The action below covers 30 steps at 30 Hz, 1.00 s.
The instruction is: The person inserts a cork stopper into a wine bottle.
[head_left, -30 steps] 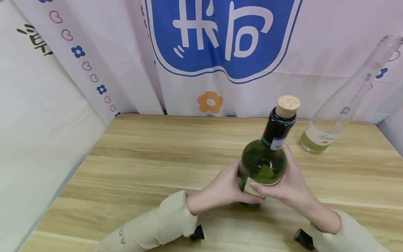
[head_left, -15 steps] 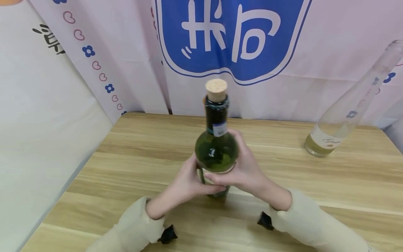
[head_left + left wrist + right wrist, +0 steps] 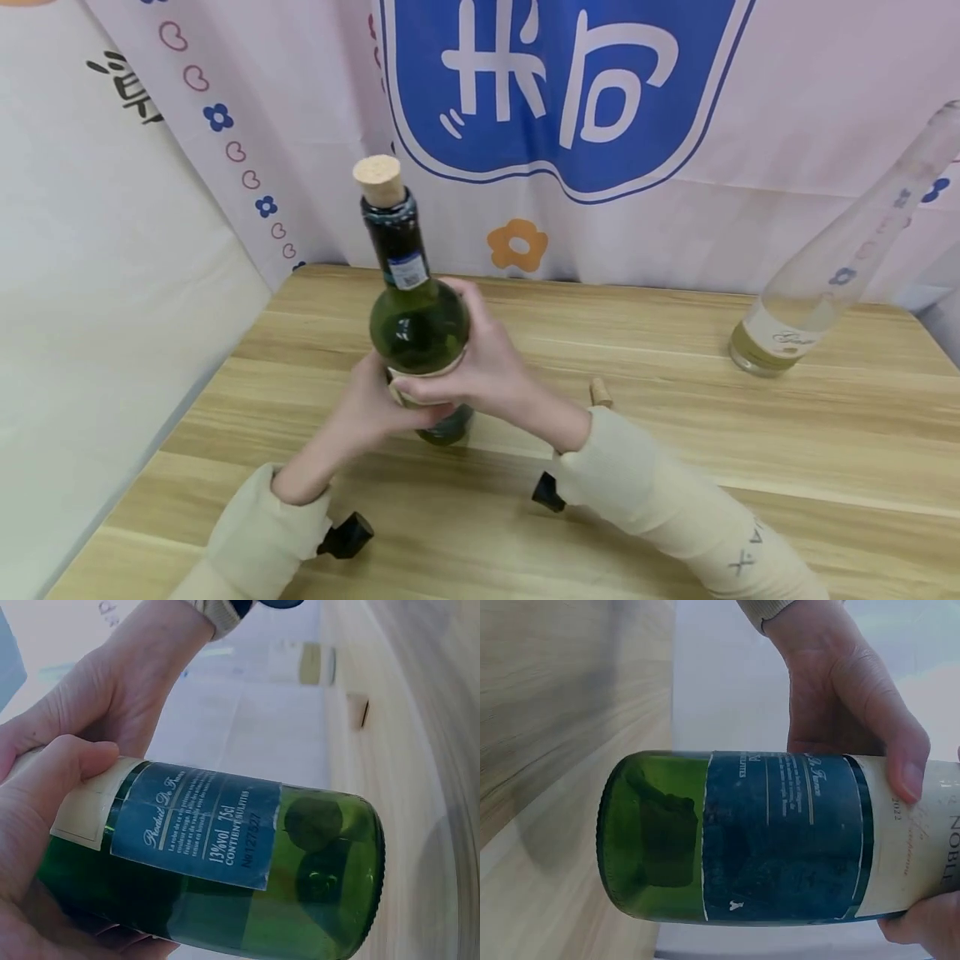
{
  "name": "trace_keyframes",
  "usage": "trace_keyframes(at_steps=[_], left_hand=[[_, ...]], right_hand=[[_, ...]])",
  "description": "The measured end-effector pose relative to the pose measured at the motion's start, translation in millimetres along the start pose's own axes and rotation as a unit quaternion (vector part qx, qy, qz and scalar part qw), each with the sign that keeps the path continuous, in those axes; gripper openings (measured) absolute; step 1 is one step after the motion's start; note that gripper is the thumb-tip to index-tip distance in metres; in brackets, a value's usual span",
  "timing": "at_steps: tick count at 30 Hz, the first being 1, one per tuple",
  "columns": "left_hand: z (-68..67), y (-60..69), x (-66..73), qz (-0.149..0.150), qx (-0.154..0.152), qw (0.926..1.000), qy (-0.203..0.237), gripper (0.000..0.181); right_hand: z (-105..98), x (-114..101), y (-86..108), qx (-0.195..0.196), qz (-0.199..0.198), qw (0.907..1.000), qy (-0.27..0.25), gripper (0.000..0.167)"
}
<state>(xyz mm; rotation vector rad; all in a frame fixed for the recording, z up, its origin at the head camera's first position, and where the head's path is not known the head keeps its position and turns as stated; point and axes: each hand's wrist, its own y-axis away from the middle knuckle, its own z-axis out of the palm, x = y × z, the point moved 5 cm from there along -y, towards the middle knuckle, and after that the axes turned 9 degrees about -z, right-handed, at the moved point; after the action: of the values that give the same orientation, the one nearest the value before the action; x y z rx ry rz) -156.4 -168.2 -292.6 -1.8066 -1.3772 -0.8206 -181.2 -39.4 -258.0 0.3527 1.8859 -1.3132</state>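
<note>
A green glass bottle [image 3: 418, 327] with a pale cork [image 3: 378, 181] in its neck stands slightly tilted left of centre in the head view. Both hands grip its body, the left hand [image 3: 358, 412] from the left and the right hand [image 3: 491, 367] from the right, thumbs across the front. In the left wrist view the bottle's blue label [image 3: 199, 825] and base show, the base apparently raised off the wood. The right wrist view shows the cream label [image 3: 900, 832] under the fingers and a dark shape [image 3: 667, 840] inside the glass.
A clear bottle [image 3: 780, 329] with a white and gold label stands at the table's back right. A small cork [image 3: 601, 392] lies on the wooden table [image 3: 645, 325] beyond the right sleeve. A printed curtain [image 3: 720, 200] hangs behind the table's back edge.
Both hands have carried the green bottle leftward across the table, and it now leans left at the top. The small cork has come into view beyond the right sleeve.
</note>
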Motion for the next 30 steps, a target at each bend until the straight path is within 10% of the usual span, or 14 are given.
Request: trace_keyframes(at_steps=[18, 30], left_hand=[[-46.7, -1.9, -47.8, 0.017, -0.01, 0.9998, -0.004, 0.053], [-51.5, -3.5, -70.1, 0.034, -0.062, 0.9915, 0.109, 0.061]], right_hand=[[55.5, 45.3, -28.8, 0.001, 0.033, 0.9992, 0.022, 0.084], [72.0, 61.1, -31.4, 0.005, 0.03, 0.9989, 0.037, 0.085]])
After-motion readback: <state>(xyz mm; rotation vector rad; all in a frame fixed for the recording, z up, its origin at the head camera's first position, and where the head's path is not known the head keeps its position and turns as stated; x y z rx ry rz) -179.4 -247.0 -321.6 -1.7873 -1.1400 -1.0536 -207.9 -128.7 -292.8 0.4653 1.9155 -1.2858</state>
